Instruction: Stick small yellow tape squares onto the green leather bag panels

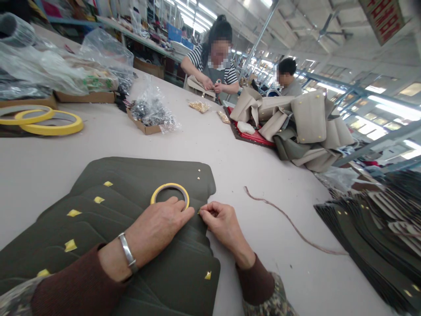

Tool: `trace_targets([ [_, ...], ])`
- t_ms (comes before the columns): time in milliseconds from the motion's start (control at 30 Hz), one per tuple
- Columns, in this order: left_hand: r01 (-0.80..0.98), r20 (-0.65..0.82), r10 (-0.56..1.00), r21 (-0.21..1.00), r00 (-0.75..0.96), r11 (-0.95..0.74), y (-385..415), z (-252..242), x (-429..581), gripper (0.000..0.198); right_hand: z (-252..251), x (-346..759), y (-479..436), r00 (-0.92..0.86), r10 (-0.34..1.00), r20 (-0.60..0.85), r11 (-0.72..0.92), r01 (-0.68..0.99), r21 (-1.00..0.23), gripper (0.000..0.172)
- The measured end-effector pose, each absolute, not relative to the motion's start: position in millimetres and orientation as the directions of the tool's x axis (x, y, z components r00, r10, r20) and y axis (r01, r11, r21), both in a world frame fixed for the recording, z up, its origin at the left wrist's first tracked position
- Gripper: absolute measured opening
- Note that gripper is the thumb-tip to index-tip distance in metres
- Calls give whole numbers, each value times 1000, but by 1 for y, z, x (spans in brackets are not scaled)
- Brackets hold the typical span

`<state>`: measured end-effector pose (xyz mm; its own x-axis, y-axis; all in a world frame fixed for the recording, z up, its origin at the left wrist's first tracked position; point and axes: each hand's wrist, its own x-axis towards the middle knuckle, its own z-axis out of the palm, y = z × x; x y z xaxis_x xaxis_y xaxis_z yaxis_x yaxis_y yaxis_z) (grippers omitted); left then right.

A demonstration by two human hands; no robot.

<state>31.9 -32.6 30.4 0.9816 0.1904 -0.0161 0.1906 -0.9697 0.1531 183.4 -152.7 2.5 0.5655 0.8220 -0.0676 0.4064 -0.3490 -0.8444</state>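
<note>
"One roll of yellow tape [169, 185] to start from. Where does it sit?"

"On the fanned dark panels [118, 210], under the left hand [161, 224], whose fingers look curled around its near rim; the underside of that hold is hidden. Take the roll as the dial's centre, twelve pointing away from the person. At four o'clock, the right hand [220, 221] pinches a tiny yellow scrap [199, 211] between thumb and forefinger, beside the panels' edge."

"And the step?"

"It looks like handling a single bit of tape at that edge. The next move calls for a light, exact pinch from the right, with the left kept steady so the layers do not slip."

"How many of each?"

"Six yellow patches [70, 245] on the panels: five in a line between nine and eight o'clock, one at five. Two gold studs [199, 170] at two. The panels overlap too much for a sure count."

"Farther out?"

"Two spare rolls [55, 128] at ten, one cardboard box [148, 128] of shiny bits at eleven, two packets of gold pieces [199, 106] past one, one cord [271, 203] around three. Two co-workers [210, 66], one at one o'clock, another near two."
</note>
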Motion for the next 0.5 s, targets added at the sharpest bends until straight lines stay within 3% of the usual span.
trace_targets([
  [167,189,0,191,153,982,-970,-33,30,31,18,2,180,-150,528,846,74,-331,628,-704,14],
  [300,183,19,188,160,982,-970,-32,31,32,18,-2,183,-158,589,806,59,-339,540,-770,19],
  [367,183,8,186,157,982,-971,-32,33,32,17,-4,183,-164,606,795,27,-338,480,-810,10],
  [500,180,12,184,161,983,-970,-31,31,32,16,-6,177,-167,547,826,135,-288,616,-733,12],
])
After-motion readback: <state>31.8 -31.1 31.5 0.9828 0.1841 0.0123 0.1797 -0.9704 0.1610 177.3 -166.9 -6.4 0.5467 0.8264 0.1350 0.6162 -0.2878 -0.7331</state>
